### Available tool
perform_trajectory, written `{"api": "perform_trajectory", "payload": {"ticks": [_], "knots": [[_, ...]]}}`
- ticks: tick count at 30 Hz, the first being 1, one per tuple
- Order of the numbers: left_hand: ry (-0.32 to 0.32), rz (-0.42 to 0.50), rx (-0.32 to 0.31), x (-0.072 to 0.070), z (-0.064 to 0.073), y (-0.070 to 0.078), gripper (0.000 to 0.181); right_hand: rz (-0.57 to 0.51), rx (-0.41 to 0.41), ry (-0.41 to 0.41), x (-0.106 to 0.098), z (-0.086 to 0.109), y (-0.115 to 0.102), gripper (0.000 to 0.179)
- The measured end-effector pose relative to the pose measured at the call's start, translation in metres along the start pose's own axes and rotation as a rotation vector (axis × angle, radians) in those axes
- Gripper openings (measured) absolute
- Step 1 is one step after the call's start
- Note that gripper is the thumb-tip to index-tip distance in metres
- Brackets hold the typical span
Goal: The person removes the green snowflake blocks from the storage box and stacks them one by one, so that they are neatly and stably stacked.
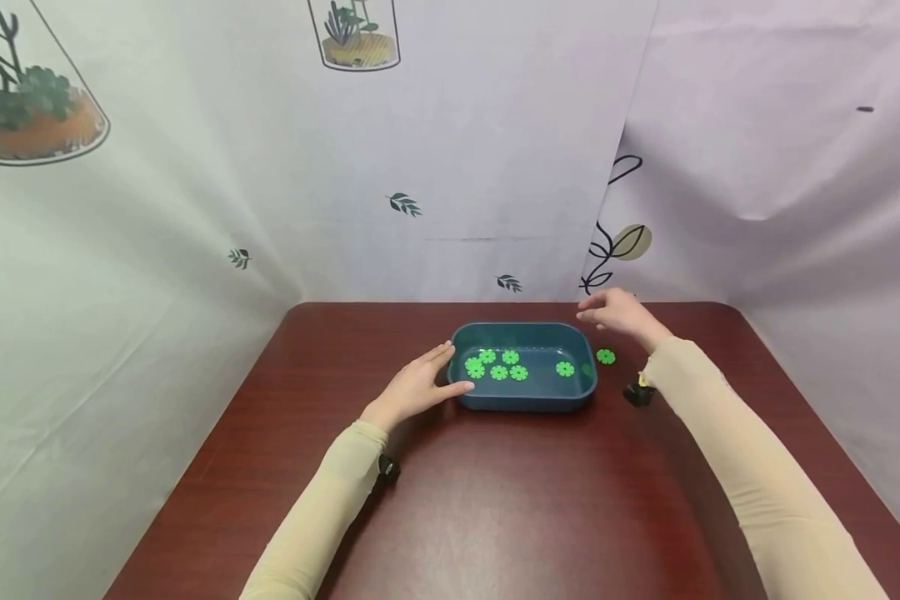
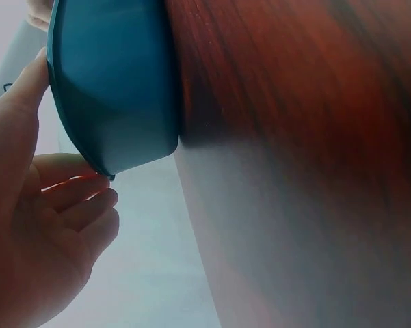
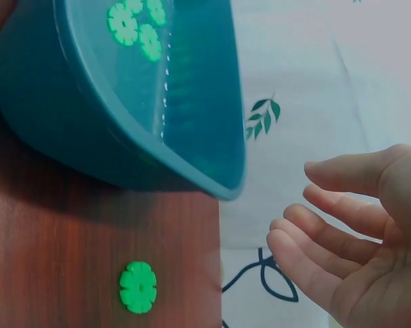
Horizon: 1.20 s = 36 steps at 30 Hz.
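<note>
A dark teal plastic basin stands on the table with several green flower-shaped plastic discs lying on its floor. My left hand spans the basin's left end, thumb near the front corner and fairly straight fingers along the side; in the left wrist view its fingertips are right at the rim. My right hand is raised beyond the basin's back right corner. Its fingers are loosely bent and apart from the thumb, with nothing between them in the right wrist view. One green disc lies on the table, right of the basin.
The dark red wooden table reaches back to a pale cloth wall printed with plants, which also closes off both sides. Small black devices sit at both wrists.
</note>
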<state>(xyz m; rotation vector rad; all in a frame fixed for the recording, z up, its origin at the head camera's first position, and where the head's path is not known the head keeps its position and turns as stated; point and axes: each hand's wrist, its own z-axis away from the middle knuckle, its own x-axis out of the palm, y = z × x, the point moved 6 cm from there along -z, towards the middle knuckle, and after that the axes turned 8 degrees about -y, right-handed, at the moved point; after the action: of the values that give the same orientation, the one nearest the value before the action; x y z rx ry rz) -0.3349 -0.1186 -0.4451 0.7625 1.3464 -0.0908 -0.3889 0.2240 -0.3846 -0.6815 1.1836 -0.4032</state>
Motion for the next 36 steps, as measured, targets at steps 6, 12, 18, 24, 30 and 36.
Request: {"api": "perform_trajectory", "payload": {"ticks": [6, 12, 18, 24, 30, 36], "knots": [[0.003, -0.012, -0.003, 0.000, 0.000, -0.002, 0.096, 0.034, -0.034, -0.022, 0.012, -0.002, -0.009, 0.041], [0.008, -0.023, -0.005, -0.002, 0.000, -0.002, 0.094, 0.068, -0.034, -0.055, 0.025, -0.004, -0.021, 0.040], [0.005, -0.011, 0.003, 0.000, 0.000, -0.002, 0.095, 0.080, -0.018, -0.112, 0.039, -0.009, -0.026, 0.042], [0.004, -0.006, 0.001, 0.002, -0.001, -0.004, 0.096, 0.190, -0.035, -0.141, 0.051, -0.014, -0.030, 0.043], [0.012, -0.004, 0.007, 0.001, 0.000, -0.004, 0.096, 0.258, -0.016, -0.165, 0.057, -0.016, -0.031, 0.044], [0.016, -0.006, 0.011, 0.002, 0.000, -0.004, 0.096, 0.247, 0.035, -0.236, 0.065, -0.020, -0.030, 0.045]]}}
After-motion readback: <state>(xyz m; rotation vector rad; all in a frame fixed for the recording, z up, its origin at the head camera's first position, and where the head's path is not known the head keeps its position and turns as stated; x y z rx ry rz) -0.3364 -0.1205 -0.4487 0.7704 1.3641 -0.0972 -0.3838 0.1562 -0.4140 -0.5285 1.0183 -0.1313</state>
